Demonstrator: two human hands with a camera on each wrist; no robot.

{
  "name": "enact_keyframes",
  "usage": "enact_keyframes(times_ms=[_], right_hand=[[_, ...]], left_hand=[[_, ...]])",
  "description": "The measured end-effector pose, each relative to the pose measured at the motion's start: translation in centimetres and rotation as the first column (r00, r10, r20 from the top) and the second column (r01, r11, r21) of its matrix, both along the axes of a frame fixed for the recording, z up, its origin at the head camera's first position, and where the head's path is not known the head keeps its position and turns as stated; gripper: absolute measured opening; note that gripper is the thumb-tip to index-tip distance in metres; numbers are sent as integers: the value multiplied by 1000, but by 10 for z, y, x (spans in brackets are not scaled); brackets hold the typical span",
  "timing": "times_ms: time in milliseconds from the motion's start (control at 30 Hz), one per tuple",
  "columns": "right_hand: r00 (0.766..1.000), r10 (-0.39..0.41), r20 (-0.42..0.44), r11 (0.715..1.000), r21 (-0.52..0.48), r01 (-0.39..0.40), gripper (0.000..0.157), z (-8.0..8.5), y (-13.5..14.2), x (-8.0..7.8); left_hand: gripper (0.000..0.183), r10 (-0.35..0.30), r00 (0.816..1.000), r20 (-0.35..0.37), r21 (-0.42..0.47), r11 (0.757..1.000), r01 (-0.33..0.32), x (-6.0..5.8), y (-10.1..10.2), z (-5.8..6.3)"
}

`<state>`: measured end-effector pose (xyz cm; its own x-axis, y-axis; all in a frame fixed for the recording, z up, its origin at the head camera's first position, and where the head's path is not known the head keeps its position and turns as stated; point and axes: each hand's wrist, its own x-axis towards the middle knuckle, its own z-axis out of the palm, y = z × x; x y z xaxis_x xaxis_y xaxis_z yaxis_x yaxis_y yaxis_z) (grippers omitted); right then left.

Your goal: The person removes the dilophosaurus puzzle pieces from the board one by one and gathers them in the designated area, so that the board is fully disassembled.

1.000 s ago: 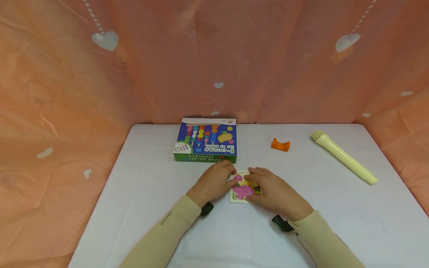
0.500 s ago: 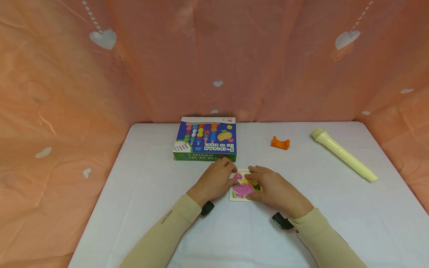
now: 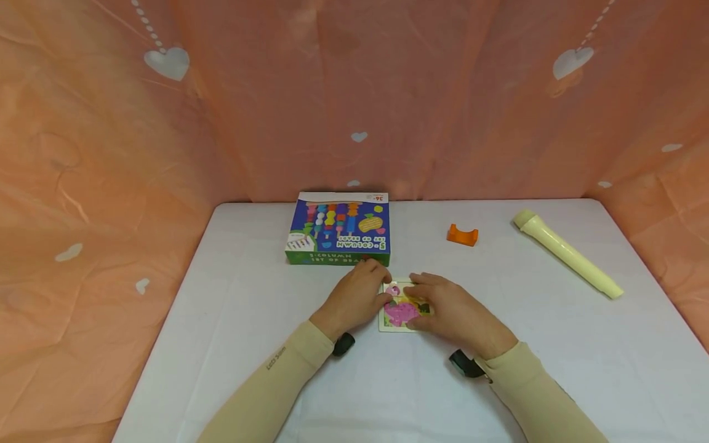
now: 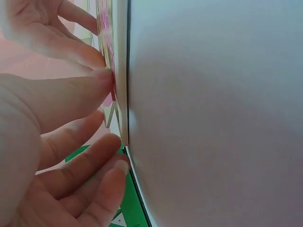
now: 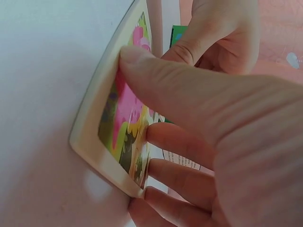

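A small square jigsaw puzzle (image 3: pixel 396 329) with a pale frame and a pink dinosaur picture lies on the white table between both hands. My left hand (image 3: pixel 356 298) pinches a puzzle piece (image 4: pixel 110 115) at its left side; in the left wrist view this piece stands tilted out of the frame. The pink animal's head (image 3: pixel 392 290) shows by those fingertips. From the right, my right hand (image 3: pixel 460 317) grips the puzzle, its thumb (image 5: pixel 135 59) on the near frame and its fingertips at the far right corner. That hand covers the picture's right part.
Right behind the left hand lies a blue and green bead-set box (image 3: pixel 339 227). Farther back sits an orange curved block (image 3: pixel 463 235). A pale yellow tube (image 3: pixel 567 255) lies at the right. A peach curtain (image 3: pixel 410 104) hangs behind the table.
The head view has shifted slightly. Both hands keep nearly the same places at the puzzle, and the piece with the pink head looks paler and a little tipped by the left fingertips.
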<state>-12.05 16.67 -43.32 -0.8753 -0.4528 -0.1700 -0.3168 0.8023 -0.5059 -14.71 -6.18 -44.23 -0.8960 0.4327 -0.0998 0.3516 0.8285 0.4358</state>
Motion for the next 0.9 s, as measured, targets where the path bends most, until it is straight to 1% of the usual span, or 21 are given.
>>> enact_keyframes(times_ms=[133, 267, 367, 467, 733, 900], right_hand=[[1000, -5, 2, 1000, 4, 5, 60, 0, -1, 0], [1000, -16, 11, 1000, 4, 16, 60, 1, -2, 0], [1000, -13, 10, 1000, 4, 13, 60, 1, -2, 0], [1000, -9, 7, 1000, 2, 9, 59, 1, -1, 1], [1000, -16, 20, 1000, 5, 15, 60, 1, 0, 1], [1000, -15, 23, 1000, 7, 15, 62, 1, 0, 0]], left_hand=[[33, 3, 1000, -4, 17, 1000, -3, 0, 0, 1], [36, 15, 1000, 13, 40, 999, -16, 0, 0, 1], [38, 31, 999, 29, 67, 997, -33, 0, 0, 1], [37, 48, 998, 40, 114, 992, -52, -1, 0, -1], [22, 99, 991, 92, 258, 959, -120, -2, -4, -5], [18, 101, 987, 124, 333, 933, -137, -6, -8, -8]])
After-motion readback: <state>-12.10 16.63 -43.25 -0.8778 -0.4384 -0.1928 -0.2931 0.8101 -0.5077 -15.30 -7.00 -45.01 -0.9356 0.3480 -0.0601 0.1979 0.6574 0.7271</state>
